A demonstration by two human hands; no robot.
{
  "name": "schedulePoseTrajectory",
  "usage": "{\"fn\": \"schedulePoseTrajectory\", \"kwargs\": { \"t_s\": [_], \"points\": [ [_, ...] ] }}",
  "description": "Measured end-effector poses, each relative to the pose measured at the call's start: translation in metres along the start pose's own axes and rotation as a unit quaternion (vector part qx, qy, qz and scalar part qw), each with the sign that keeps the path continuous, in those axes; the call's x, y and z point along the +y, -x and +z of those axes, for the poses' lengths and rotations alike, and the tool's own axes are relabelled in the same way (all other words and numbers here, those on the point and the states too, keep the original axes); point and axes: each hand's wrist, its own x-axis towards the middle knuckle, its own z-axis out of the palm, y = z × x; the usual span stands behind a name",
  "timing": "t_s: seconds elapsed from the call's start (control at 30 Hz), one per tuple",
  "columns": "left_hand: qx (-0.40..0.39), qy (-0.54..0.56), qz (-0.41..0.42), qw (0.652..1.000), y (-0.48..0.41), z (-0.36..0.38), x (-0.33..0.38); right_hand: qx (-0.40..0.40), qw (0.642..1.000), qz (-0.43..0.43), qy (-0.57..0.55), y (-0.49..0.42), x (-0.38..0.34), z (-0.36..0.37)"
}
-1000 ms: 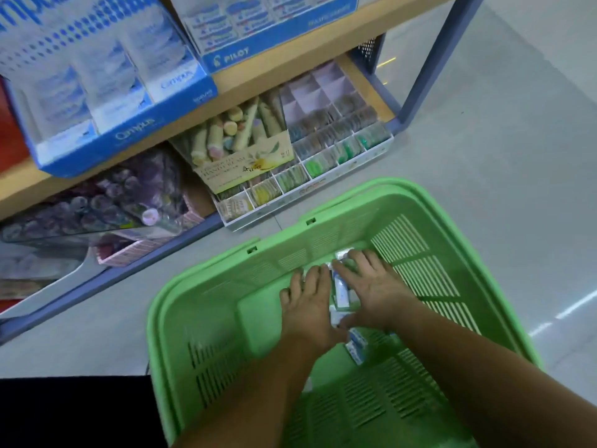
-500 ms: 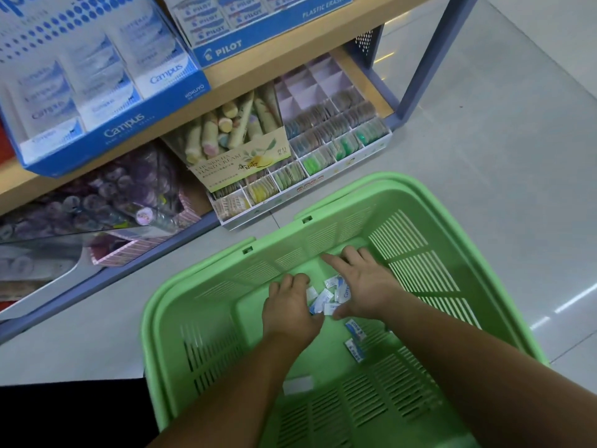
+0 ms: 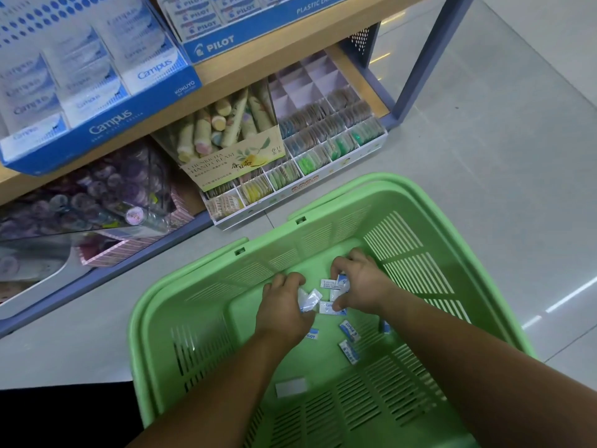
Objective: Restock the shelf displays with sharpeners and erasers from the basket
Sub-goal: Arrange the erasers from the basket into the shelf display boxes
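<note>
A green plastic basket (image 3: 200,292) stands on the floor below me, with both my hands inside it. My left hand (image 3: 284,305) curls round a few small white and blue wrapped erasers (image 3: 308,299). My right hand (image 3: 361,282) pinches more erasers (image 3: 332,284) against the basket bottom. Loose Pilot erasers (image 3: 349,331) and a plain white eraser (image 3: 290,388) lie on the basket floor. On the wooden shelf above, a blue Campus eraser display box (image 3: 97,124) and a blue Pilot eraser display box (image 3: 258,27) stand side by side.
Under the shelf sit a hand cream box (image 3: 232,147), a white compartment tray of small packets (image 3: 323,137) and a pink box of purple items (image 3: 106,195). A blue-grey shelf post (image 3: 423,59) rises at the right. Pale floor tiles (image 3: 484,156) surround the basket.
Both hands went from lying flat on the erasers to curling round them and drawing them together. The view has shifted slightly, and more loose erasers show on the basket floor.
</note>
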Motion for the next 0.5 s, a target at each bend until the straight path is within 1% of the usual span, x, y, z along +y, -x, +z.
{"fn": "schedulePoseTrajectory", "kwargs": {
  "t_s": [0.17,0.27,0.33,0.4,0.5],
  "points": [
    [-0.042,-0.015,-0.041,0.998,0.004,-0.003,0.006,0.028,1.0,-0.013,0.0,0.001,-0.002,-0.004],
    [-0.06,-0.046,-0.055,0.996,0.006,-0.011,0.003,0.041,0.998,-0.003,0.038,0.004,-0.002,-0.011],
    [-0.057,-0.061,-0.072,0.994,0.009,-0.021,0.001,0.047,0.997,0.0,0.065,0.006,-0.002,-0.014],
    [-0.064,-0.061,-0.091,0.992,0.012,-0.029,0.001,0.038,0.996,-0.005,0.08,0.009,-0.001,-0.014],
    [-0.119,-0.024,-0.085,0.989,0.018,-0.03,0.006,0.002,0.996,-0.014,0.083,0.014,-0.001,-0.01]
  ]
}}
